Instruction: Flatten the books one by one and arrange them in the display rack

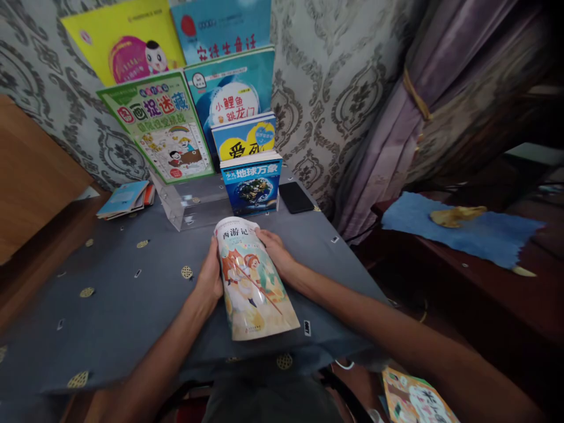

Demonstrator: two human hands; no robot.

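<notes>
A paperback book (258, 288) with an illustrated cover is between my two hands, its cover bowed outward and its top end toward the rack. My left hand (214, 270) grips its left edge, fingers mostly hidden behind it. Along the upper right edge, my right hand (274, 251) is closed on the same book. Just beyond the book stands a clear acrylic display rack (194, 205). In it, a blue book with a globe (253, 187) stands at the front, a yellow and blue book (244, 139) behind it, and a green picture book (161, 129) to the left.
A black phone (296, 197) lies right of the rack. Several thin booklets (126, 200) are stacked at the left. The grey patterned tablecloth (145, 311) covers the table. A blue cloth (458, 226) lies on a dark bench at right. Another book (416, 399) is low at the bottom right.
</notes>
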